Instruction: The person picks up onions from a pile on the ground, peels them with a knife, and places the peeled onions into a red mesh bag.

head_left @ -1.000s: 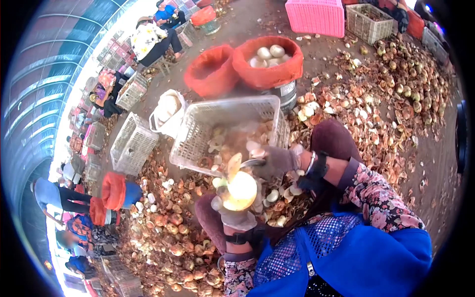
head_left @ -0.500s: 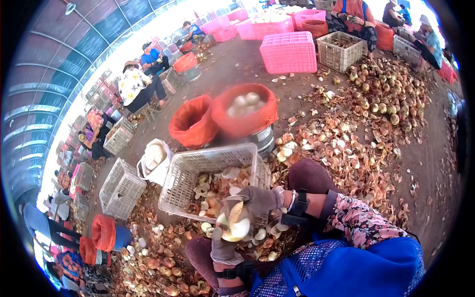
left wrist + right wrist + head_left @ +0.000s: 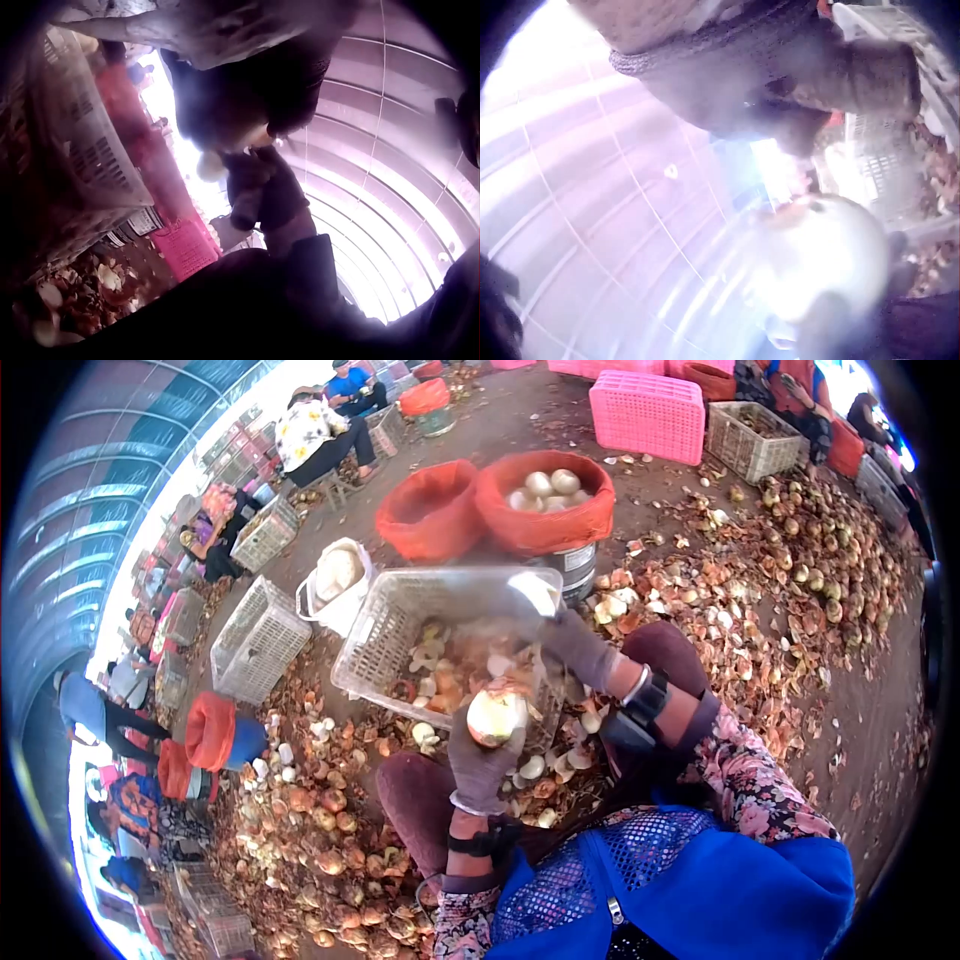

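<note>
My gloved left hand [image 3: 482, 765] holds a large onion [image 3: 496, 717] from below, above the near rim of a plastic crate [image 3: 370, 690]. Pale flesh shows on most of the onion, with brownish skin at its top. Apart from it, my gloved right hand [image 3: 582, 648] is over the crate's right side, fingers curled round a knife. The knife's blade [image 3: 535, 592] shows as a bright glare; its handle is hidden in the glove. In the right wrist view the onion [image 3: 825, 255] looks pale and round, below the curled right hand [image 3: 750, 86]. Onion peelings [image 3: 450, 670] lie inside the crate.
Two red-lined buckets stand beyond the crate, one holding peeled onions [image 3: 545, 490]. A white bag [image 3: 338, 582] and an empty-looking crate [image 3: 255, 645] are to the left. Onion heaps and peelings [image 3: 335, 830] cover the ground on both sides. Other people sit among crates farther off.
My right hand with the knife has drawn away from the onion, up over the crate's right side. The left hand still holds the onion. The head view tilted and swung back.
</note>
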`<action>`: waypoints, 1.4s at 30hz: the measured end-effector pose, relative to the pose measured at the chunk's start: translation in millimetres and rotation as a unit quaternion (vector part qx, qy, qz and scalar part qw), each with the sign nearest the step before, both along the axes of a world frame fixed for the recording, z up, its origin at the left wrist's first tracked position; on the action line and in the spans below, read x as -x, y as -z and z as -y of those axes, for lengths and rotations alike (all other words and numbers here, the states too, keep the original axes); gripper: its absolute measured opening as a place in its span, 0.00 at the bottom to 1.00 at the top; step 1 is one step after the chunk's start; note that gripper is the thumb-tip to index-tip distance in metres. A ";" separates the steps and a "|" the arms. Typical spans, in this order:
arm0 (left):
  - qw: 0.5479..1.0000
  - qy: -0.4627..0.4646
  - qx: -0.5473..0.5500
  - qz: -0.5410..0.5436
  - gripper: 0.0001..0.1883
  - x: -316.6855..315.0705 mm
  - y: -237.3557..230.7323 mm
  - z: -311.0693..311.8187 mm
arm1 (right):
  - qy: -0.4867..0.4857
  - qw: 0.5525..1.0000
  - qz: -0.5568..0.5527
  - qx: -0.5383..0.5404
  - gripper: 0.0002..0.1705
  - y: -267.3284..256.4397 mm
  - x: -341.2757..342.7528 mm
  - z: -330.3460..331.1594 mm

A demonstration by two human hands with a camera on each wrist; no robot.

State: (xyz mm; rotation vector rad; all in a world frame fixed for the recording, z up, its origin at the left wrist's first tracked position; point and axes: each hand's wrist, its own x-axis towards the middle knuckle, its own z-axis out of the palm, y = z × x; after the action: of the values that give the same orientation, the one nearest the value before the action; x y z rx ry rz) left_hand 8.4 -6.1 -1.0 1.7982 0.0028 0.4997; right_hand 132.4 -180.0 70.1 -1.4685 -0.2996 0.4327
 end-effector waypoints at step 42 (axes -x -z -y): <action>0.963 -0.111 -0.244 0.022 0.36 0.0 1.2 -11.5 | -0.070 0.940 0.323 0.082 0.18 50.4 33.6 -18.4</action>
State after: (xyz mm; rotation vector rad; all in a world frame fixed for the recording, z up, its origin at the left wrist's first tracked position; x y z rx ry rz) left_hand 8.4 5.3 -2.1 2.2823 0.0560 0.7503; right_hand 98.7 -161.6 19.7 -1.7325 -0.9146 0.0716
